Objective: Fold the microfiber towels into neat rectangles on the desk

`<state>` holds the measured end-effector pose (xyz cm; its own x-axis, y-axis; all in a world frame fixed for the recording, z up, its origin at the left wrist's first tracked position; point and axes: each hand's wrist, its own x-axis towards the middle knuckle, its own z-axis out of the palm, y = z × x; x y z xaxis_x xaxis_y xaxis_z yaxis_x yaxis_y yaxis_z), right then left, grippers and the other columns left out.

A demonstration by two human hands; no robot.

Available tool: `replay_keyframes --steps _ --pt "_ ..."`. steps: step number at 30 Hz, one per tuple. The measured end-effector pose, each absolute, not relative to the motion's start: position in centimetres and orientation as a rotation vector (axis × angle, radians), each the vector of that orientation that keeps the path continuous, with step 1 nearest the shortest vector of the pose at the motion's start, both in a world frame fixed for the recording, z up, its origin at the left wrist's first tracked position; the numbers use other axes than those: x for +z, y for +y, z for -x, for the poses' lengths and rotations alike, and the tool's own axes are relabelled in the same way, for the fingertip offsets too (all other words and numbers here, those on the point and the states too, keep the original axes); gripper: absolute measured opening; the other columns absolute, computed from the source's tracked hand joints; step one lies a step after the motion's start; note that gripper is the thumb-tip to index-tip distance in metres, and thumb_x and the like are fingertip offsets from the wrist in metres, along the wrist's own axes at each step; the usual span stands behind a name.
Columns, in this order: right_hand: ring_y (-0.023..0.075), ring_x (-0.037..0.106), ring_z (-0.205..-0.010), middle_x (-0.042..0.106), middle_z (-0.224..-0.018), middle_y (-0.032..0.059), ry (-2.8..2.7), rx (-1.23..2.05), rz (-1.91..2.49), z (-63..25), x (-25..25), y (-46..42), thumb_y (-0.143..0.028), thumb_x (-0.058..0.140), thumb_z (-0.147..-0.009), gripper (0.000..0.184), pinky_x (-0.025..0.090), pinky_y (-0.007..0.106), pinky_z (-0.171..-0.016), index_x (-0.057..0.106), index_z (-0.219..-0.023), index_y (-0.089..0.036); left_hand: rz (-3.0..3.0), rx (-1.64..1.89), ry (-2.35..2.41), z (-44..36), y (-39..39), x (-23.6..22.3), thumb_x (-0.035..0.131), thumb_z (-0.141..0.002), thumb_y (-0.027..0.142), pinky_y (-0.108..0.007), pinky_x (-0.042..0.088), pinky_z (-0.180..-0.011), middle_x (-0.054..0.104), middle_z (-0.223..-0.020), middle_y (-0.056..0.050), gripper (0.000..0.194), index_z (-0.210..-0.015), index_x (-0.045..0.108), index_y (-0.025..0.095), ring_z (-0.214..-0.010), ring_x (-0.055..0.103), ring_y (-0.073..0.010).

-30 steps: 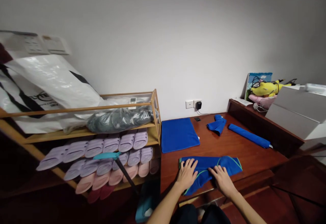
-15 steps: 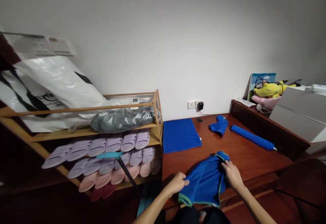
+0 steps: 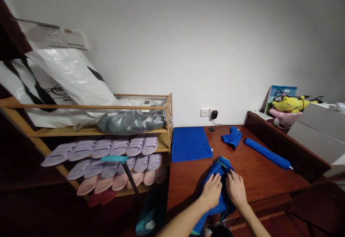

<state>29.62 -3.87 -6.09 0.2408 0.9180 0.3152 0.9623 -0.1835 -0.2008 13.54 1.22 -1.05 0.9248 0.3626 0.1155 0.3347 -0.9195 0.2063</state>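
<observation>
A blue towel with green edging (image 3: 219, 170) lies bunched at the near side of the wooden table, its lower end hanging over the front edge. My left hand (image 3: 212, 192) rests on top of it, fingers stretched out and slightly apart over the fabric. Close beside it, my right hand (image 3: 236, 189) has its fingers curled into the towel's right side. Behind them lies a flat folded blue towel (image 3: 192, 144). Further back sit a small folded blue cloth (image 3: 232, 137) and, at the right, a rolled blue towel (image 3: 268, 153).
The wooden table (image 3: 261, 181) meets the white wall, where a black plug (image 3: 214, 114) sits in a socket. On the left, a shoe rack (image 3: 169, 122) carries slippers (image 3: 101, 147) and a white bag (image 3: 70, 75). A raised ledge at right holds a yellow plush toy (image 3: 289, 104) and white boxes (image 3: 315, 125).
My left hand has moved right, from the towel's left edge onto its middle, close to my right hand. The towel is now narrower and more bunched. The view has shifted slightly.
</observation>
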Motion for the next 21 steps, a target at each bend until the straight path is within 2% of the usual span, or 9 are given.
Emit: replay_keyframes --steps 2,4,7,9,12,16,18,21 --pt "0.0223 0.040 -0.128 0.043 -0.141 0.0113 -1.780 -0.149 2.083 -28.0 -7.0 -4.0 -0.027 0.023 -0.092 0.049 0.033 0.040 -0.105 0.045 -0.134 -0.015 -2.840 0.181 0.579 -14.3 2.1 -1.9 0.047 -0.079 0.027 -0.042 0.015 -0.113 0.039 -0.143 -0.017 0.059 -0.134 0.043 0.006 -0.136 0.027 -0.0264" --pt "0.0191 0.034 -0.132 0.037 -0.145 0.0094 -1.793 -0.104 2.037 -26.6 -8.1 -4.1 -0.032 0.021 -0.094 0.052 0.033 0.036 -0.106 0.035 -0.140 -0.014 -2.781 0.182 0.647 -13.7 2.6 -2.5 0.041 -0.084 0.032 -0.045 0.016 -0.112 0.035 -0.146 -0.016 0.061 -0.139 0.036 0.006 -0.137 0.025 -0.0273" --pt "0.0241 0.030 -0.135 0.038 -0.144 0.0104 -1.802 -0.075 2.115 -26.2 -8.9 -4.4 -0.044 0.026 -0.093 0.057 0.030 0.043 -0.108 0.037 -0.140 -0.014 -2.700 0.223 0.834 -10.9 2.6 -2.7 0.030 -0.090 0.036 -0.050 0.017 -0.110 0.028 -0.149 -0.015 0.060 -0.142 0.030 0.008 -0.139 0.017 -0.0285" --pt "0.0258 0.033 -0.133 0.041 -0.142 0.0086 -1.872 -0.047 2.147 -27.1 -8.9 -4.7 -0.047 0.027 -0.092 0.056 0.029 0.046 -0.107 0.039 -0.139 -0.018 -2.661 0.207 0.931 -8.7 2.1 -2.0 0.031 -0.089 0.036 -0.052 0.019 -0.109 0.031 -0.148 -0.014 0.059 -0.142 0.033 0.011 -0.138 0.019 -0.0290" --pt "0.0244 0.038 -0.130 0.045 -0.140 0.0059 -1.987 -0.035 2.122 -28.9 -8.7 -5.3 -0.042 0.027 -0.092 0.052 0.029 0.046 -0.106 0.039 -0.139 -0.022 -2.676 0.085 0.977 -6.0 0.9 -0.1 0.045 -0.079 0.035 -0.054 0.024 -0.106 0.045 -0.139 -0.015 0.059 -0.133 0.046 0.013 -0.131 0.031 -0.0328" --pt "0.0252 0.044 -0.125 0.052 -0.134 0.0073 -2.094 -0.093 2.062 -30.8 -8.7 -5.6 -0.036 0.031 -0.091 0.049 0.031 0.047 -0.104 0.041 -0.137 -0.026 -2.731 -0.003 1.009 -3.1 0.0 1.8 0.050 -0.073 0.034 -0.052 0.019 -0.109 0.055 -0.125 -0.016 0.048 -0.115 0.061 0.013 -0.125 0.039 -0.0338" --pt "0.0259 0.046 -0.123 0.055 -0.131 0.0074 -2.122 -0.137 2.041 -31.6 -8.7 -5.6 -0.035 0.034 -0.089 0.048 0.031 0.049 -0.104 0.043 -0.136 -0.028 -2.713 0.010 1.052 -1.4 0.0 2.1 0.048 -0.076 0.033 -0.051 0.016 -0.110 0.056 -0.125 -0.016 0.045 -0.113 0.063 0.012 -0.126 0.039 -0.0332" --pt "0.0249 0.045 -0.124 0.054 -0.132 0.0056 -2.186 -0.177 1.980 -33.3 -8.5 -5.5 -0.035 0.037 -0.088 0.049 0.028 0.049 -0.106 0.041 -0.137 -0.031 -2.634 0.011 1.184 0.5 0.1 2.0 0.044 -0.079 0.030 -0.049 0.017 -0.110 0.059 -0.120 -0.018 0.048 -0.120 0.059 0.009 -0.123 0.043 -0.0321"
